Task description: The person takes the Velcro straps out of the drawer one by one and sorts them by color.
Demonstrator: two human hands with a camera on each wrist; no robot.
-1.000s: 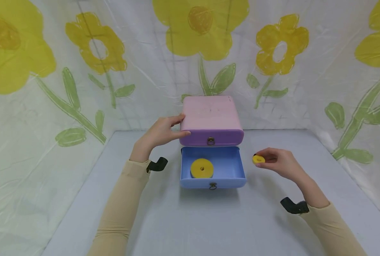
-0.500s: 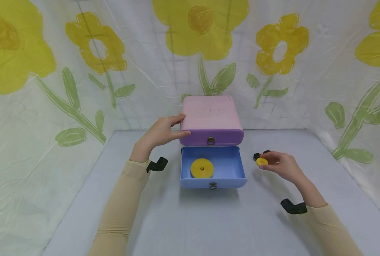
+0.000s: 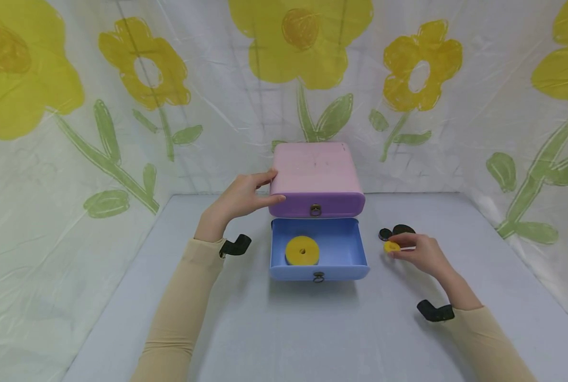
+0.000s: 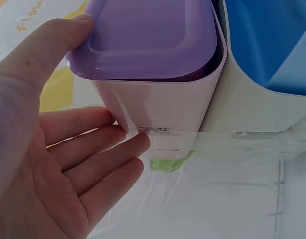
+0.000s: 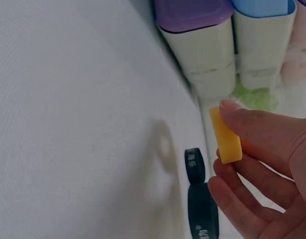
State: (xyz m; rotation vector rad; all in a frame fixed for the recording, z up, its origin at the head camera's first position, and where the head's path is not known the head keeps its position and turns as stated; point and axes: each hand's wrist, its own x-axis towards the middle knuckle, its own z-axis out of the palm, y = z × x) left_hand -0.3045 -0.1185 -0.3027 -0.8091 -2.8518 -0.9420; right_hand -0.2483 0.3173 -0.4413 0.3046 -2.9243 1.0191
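A stacked drawer unit stands mid-table, with a pink top casing [image 3: 315,167] and a shut purple drawer [image 3: 293,206]. Below it, the blue drawer [image 3: 338,249] is pulled out, with a large yellow disc [image 3: 302,251] lying inside at the left. My left hand [image 3: 241,199] rests against the unit's left side: its thumb touches the purple drawer front, and its nearly straight fingers touch the pink casing [image 4: 158,104]. To the right, my right hand [image 3: 422,252] pinches a small yellow disc [image 5: 226,135] between thumb and fingers, near two black discs.
The smaller black disc [image 3: 385,234] and the larger black disc [image 3: 403,229] lie on the white table [image 3: 312,329], right of the unit. Another purple drawer [image 5: 195,15] shows beside the blue one in the right wrist view. A flower-painted sheet [image 3: 217,106] hangs behind.
My right hand has drawn slightly nearer and down with the small yellow disc, uncovering the two black discs. The left hand and the drawers have stayed put.
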